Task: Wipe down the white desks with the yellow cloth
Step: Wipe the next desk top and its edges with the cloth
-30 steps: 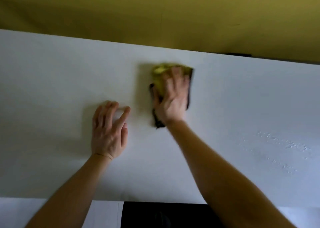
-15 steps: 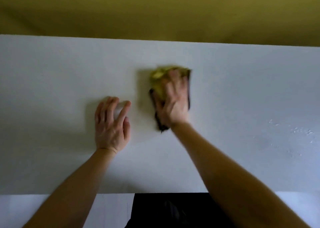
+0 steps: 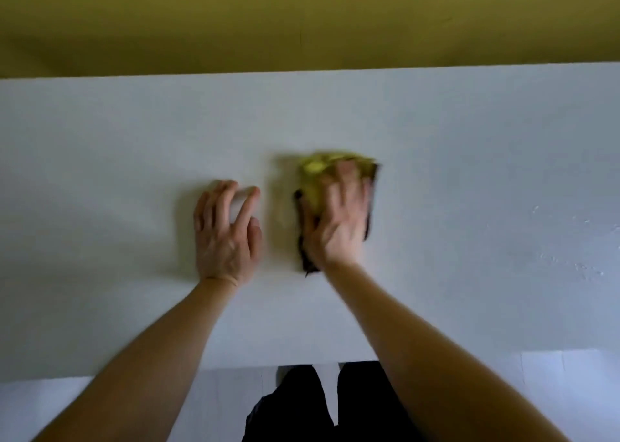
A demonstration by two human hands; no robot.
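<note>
While my right hand point(image 3: 339, 217) presses the yellow cloth point(image 3: 313, 171) onto the white desk point(image 3: 469, 173), fingers spread flat, left hand point(image 3: 226, 237) resting alongside, fingers loose, holding nothing.

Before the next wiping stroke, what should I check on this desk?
1. Is the yellow cloth flat on the white desk: ok.
2. Is the right hand pressing on the cloth with fingers spread: ok, though blurred.
3. Is the left hand resting on the desk beside the cloth and apart from it: ok.
4. Is the desk's right part wiped: not ok, pale marks show there.
5. Is the cloth's underside clean: cannot tell, hidden.
</note>
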